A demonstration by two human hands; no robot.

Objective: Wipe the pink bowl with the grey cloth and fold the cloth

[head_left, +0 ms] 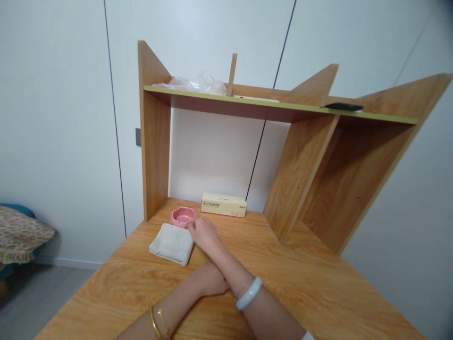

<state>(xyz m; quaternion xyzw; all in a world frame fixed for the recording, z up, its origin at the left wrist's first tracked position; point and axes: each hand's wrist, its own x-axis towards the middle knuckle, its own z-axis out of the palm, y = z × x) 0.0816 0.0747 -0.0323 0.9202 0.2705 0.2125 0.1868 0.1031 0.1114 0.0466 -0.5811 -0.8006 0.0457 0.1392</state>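
Observation:
My right hand (204, 232) reaches across to the left with its fingers curled together. The fingertips are where the folded grey-white cloth (171, 243) meets a pink scalloped ashtray (183, 216). Whether they pinch the cloth's corner or the ashtray's rim, I cannot tell. The cloth lies flat on the table just in front of the ashtray. My left hand (212, 279) rests low over the tabletop, crossed beneath my right forearm. Its fingers are mostly hidden, and no object shows in it.
A long cream box (223, 205) with printed lettering stands at the back of the wooden table (318, 293). Above it runs a wooden shelf (247, 107) holding a clear plastic bag (198, 84) and a flat black object (344, 106). Upright panels (300, 174) border the right side.

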